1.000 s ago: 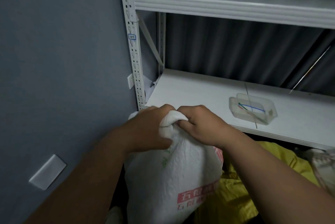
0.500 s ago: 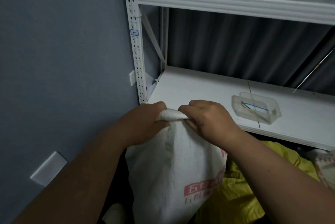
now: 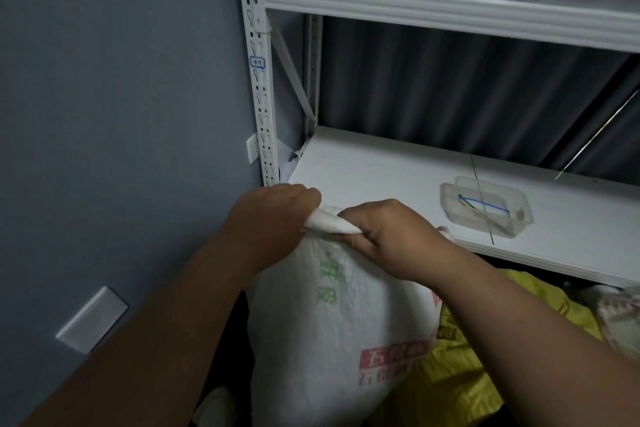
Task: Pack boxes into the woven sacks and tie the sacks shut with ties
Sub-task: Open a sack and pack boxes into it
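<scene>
White woven sack (image 3: 332, 322) is standing at the lower centre of the frame, and I am gripping its bunched neck with both hands: my left hand (image 3: 270, 219) is curling round it from the left, my right hand (image 3: 388, 236) pinching it from the right. Right of centre, a clear tray (image 3: 519, 219) holding coloured ties (image 3: 483, 203) is sitting on the white shelf (image 3: 381, 174). A yellow sack (image 3: 450, 374) is lying beside the white one at lower right.

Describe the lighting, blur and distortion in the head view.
Head view: dim, flat light, with the brightest surface the white shelf; wide-angle bending bows the shelf upright; the print on the white sack is soft and unreadable; deep shadow beneath the shelf, around the yellow sack.
</scene>
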